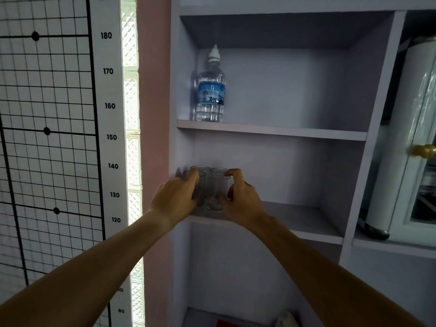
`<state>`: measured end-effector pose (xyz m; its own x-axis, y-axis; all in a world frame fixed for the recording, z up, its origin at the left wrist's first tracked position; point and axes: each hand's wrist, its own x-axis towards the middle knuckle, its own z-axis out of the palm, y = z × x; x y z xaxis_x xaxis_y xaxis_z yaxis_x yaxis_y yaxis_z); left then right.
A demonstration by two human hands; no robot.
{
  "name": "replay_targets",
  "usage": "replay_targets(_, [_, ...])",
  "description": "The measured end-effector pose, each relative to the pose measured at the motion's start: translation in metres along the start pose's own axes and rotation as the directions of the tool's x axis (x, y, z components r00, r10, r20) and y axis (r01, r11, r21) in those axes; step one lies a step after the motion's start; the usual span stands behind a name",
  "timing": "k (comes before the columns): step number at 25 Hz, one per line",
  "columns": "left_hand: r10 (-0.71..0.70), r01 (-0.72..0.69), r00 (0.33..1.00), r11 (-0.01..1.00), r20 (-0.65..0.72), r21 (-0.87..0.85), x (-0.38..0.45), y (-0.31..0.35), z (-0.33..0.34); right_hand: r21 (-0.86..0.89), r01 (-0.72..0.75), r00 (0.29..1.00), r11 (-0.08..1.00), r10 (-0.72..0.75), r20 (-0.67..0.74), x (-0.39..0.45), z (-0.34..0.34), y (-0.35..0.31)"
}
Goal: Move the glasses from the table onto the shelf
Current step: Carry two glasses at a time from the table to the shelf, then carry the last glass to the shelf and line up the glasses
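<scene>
Several clear drinking glasses (pixel 213 187) stand bunched together at the left end of the middle shelf board (pixel 304 220) of a pale cabinet. My left hand (pixel 175 197) wraps around the front left glass, covering most of it. My right hand (pixel 240 197) grips the front right glass (pixel 218 192) from its right side, thumb low near its base. Two more glass rims show just behind the fingers. The table is out of view.
A water bottle (pixel 210 90) with a blue label stands on the shelf above, at its left. A white glazed cabinet door with a brass knob (pixel 423 151) stands to the right. A height chart with a grid (pixel 47 128) covers the wall on the left.
</scene>
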<state>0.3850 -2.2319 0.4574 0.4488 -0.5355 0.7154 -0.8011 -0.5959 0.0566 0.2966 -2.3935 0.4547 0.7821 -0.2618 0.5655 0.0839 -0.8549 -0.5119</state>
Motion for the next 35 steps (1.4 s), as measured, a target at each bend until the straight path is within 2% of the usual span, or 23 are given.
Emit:
replay_targets(7, [0.061,-0.060,0.998,0.997,0.004,-0.041,-0.008,-0.002,-0.001,-0.043,0.019,0.999,0.999,-0.017,0.039,-0.006,-0.007,-0.003])
replay_targets(11, [0.051,-0.051,0.997,0.999,0.050,-0.002,-0.015,-0.006,0.001,-0.088,-0.004,0.999,0.996,0.008,0.049,-0.016,-0.013,-0.006])
replay_targets(15, [-0.014,0.015,0.996,1.000,0.088,-0.015,-0.032,-0.018,-0.006,-0.117,0.074,0.991,0.990,-0.060,0.116,-0.032,-0.008,-0.007])
replay_targets(17, [-0.096,0.095,0.982,0.995,0.162,0.014,-0.045,-0.029,-0.015,-0.112,0.101,0.983,0.989,-0.081,0.164,-0.036,0.000,-0.010])
replay_targets(20, [-0.260,0.221,0.911,0.963,0.320,0.153,-0.083,-0.054,-0.033,-0.094,0.142,0.961,0.985,-0.115,0.251,-0.040,0.028,-0.025])
replay_targets(25, [-0.499,0.429,0.787,0.865,0.362,0.260,-0.172,-0.081,-0.083,0.027,0.257,0.890,0.966,-0.247,0.384,-0.067,0.096,-0.079])
replay_targets(30, [-0.758,0.654,0.590,0.651,0.279,0.386,-0.289,-0.123,-0.176,0.227,0.387,0.717,0.894,-0.447,0.535,-0.114,0.160,-0.182])
replay_targets(35, [-0.888,0.779,0.446,0.446,0.111,0.440,-0.402,-0.135,-0.296,0.375,0.468,0.576,0.800,-0.598,0.557,-0.172,0.205,-0.313])
